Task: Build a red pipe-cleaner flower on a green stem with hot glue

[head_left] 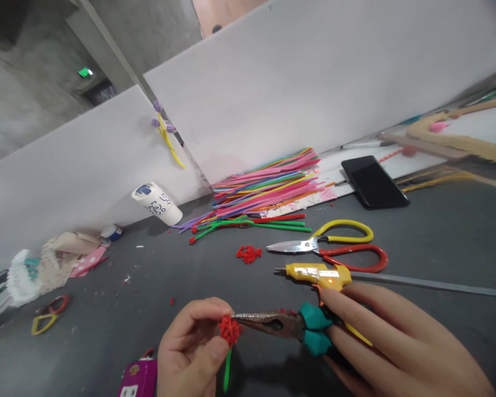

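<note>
Between the thumb and fingers of my left hand (196,350) is a red pipe-cleaner flower (230,331) with a green stem (227,370) hanging below it. My right hand (400,344) is wrapped around the teal handles of needle-nose pliers (283,324). The tips of the pliers touch the top of the red flower head; I cannot tell whether they pinch it. Just beyond the pliers lies a yellow hot glue gun (318,274) with a long clear glue stick in its back. Scissors (291,246) with yellow and red handles rest behind it, beside several loose red pieces (248,254).
Colourful pipe cleaners (268,187) are piled against the white partition (314,88). A black phone (374,181) lies at the right, a white paper cup (157,204) at the back left. Small scissors (49,315) and a purple box (138,377) are on the left.
</note>
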Tool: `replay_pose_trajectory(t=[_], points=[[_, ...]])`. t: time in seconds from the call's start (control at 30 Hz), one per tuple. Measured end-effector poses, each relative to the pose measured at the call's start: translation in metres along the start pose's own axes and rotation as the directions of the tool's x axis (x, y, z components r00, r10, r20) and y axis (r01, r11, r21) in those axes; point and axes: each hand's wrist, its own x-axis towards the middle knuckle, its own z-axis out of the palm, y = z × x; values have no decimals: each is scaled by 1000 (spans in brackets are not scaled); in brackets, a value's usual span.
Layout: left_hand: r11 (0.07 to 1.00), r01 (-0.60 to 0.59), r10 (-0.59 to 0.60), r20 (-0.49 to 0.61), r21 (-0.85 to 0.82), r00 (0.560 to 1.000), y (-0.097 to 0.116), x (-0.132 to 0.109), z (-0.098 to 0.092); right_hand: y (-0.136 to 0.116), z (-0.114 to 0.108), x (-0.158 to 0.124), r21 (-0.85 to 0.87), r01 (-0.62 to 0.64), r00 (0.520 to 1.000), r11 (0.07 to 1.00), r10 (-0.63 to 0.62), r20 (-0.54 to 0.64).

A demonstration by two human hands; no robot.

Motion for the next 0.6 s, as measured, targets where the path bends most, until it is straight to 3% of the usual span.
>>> replay_pose_trajectory(t=[0.07,0.13,0.27,0.43,0.6], points=[[998,-67,67,36,1,997,0,2,-3,1,-1,4,-25,58,997,998,-59,-45],[994,-109,109,47,4,993,0,2,-5,2,-3,9,38,45,996,998,-42,-73],[985,-171,168,66,36,984,-1,1,-5,1,-7,15,288,-128,991,949,134,0],[926,-360,342,158,109,926,-5,2,-8,0,-6,15,389,-124,992,913,107,64],[889,-434,407,183,147,895,-9,3,-11,1,-5,14,426,-121,991,896,87,99]])
